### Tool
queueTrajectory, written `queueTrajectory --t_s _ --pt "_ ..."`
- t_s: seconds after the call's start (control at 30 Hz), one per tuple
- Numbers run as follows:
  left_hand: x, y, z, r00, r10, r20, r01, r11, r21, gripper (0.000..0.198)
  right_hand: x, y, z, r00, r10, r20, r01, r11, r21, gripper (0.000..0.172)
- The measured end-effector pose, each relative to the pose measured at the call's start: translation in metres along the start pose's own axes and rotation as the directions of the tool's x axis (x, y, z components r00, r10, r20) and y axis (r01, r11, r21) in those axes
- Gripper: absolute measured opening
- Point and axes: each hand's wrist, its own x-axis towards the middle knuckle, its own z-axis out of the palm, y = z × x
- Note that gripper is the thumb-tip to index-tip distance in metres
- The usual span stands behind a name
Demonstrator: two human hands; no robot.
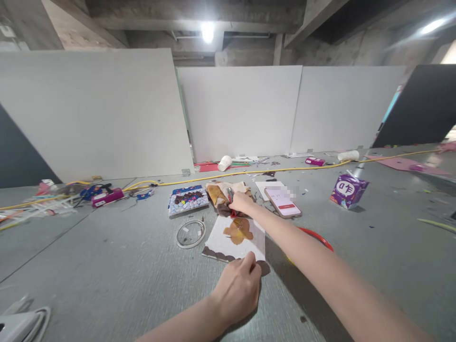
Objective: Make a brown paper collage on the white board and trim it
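A white cloth (217, 237) with scalloped brown trim and a tan flower-like patch (238, 231) lies in front of me. My left hand (238, 287) is curled closed at its lower edge, seemingly pinching the cloth. Beyond the patch, my right hand (242, 203) is closed around a small tool (230, 194) with a metal end; red shows below the fingers, and its exact kind is hard to make out. That hand is over a heap of brown and tan fabric pieces (215, 194) at the cloth's far edge.
A pale round hoop (179, 235) lies left of the cloth, a red hoop (320, 236) partly behind my right forearm. Around them are a patterned pouch (188, 201), a phone (285, 204) and a purple tissue pack (349, 191). A yellow cable (242, 174) crosses the floor before white panels (242, 114).
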Motion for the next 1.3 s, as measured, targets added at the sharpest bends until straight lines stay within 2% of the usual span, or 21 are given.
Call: queueTrajectory --t_s 0.1,0.23,0.33,0.43,0.5,0.57,0.7,0.77,0.87,0.93,1.03,1.1,1.17,1.3 --pt "0.000 0.000 -0.001 1.000 0.003 0.020 -0.003 1.000 -0.003 0.018 -0.005 -0.003 0.005 0.995 0.059 -0.074 -0.055 0.997 0.052 0.031" --pt "0.000 -0.001 0.000 0.999 0.003 0.032 -0.003 1.000 -0.009 0.017 -0.029 0.007 -0.015 0.981 0.079 -0.178 -0.059 0.991 0.116 0.034" --pt "0.000 -0.001 0.001 0.999 0.004 0.037 -0.004 1.000 -0.002 0.016 -0.062 0.032 -0.036 0.980 0.054 -0.189 -0.025 0.988 0.153 0.024" --pt "0.002 -0.001 0.001 0.999 0.013 0.034 -0.014 1.000 0.008 0.016 -0.101 0.069 -0.044 0.978 0.073 -0.194 -0.041 0.985 0.168 0.023" --pt "0.003 -0.001 0.001 0.999 0.023 0.031 -0.023 1.000 0.016 0.015 -0.124 0.094 -0.036 0.971 0.149 -0.189 -0.124 0.983 0.137 0.028" --pt "0.003 -0.001 0.001 0.999 0.028 0.029 -0.029 0.999 0.024 0.015 -0.141 0.113 -0.021 0.972 0.166 -0.167 -0.161 0.986 0.042 0.030" --pt "0.002 -0.001 0.001 0.999 0.034 0.035 -0.035 0.999 0.036 0.016 -0.155 0.128 0.004 0.959 0.224 -0.174 -0.248 0.960 -0.130 0.021" --pt "0.002 -0.001 0.001 0.999 0.039 0.037 -0.040 0.998 0.038 0.016 -0.155 0.127 0.008 0.956 0.247 -0.158 -0.267 0.956 -0.123 0.018" --pt "0.001 -0.001 0.001 0.998 0.036 0.042 -0.038 0.998 0.040 0.016 -0.155 0.122 0.002 0.937 0.315 -0.149 -0.320 0.947 -0.009 0.017" --pt "0.001 -0.002 0.002 0.999 0.036 0.040 -0.037 0.999 0.033 0.016 -0.156 0.119 -0.009 0.925 0.341 -0.168 -0.329 0.940 0.093 0.017" --pt "0.001 -0.002 0.004 0.999 0.044 0.029 -0.044 0.999 0.020 0.014 -0.145 0.110 -0.031 0.919 0.301 -0.253 -0.263 0.949 0.173 0.018" --pt "0.001 -0.002 0.006 0.999 0.047 0.027 -0.048 0.999 0.016 0.014 -0.125 0.101 -0.044 0.920 0.224 -0.322 -0.174 0.969 0.176 0.022" --pt "0.001 -0.002 0.006 0.999 0.046 0.025 -0.046 0.999 0.012 0.015 -0.094 0.088 -0.049 0.927 0.156 -0.341 -0.101 0.979 0.175 0.025" --pt "0.000 -0.001 0.004 0.999 0.028 0.033 -0.027 1.000 -0.009 0.016 -0.034 0.061 -0.029 0.945 0.052 -0.323 0.010 0.982 0.186 0.031"
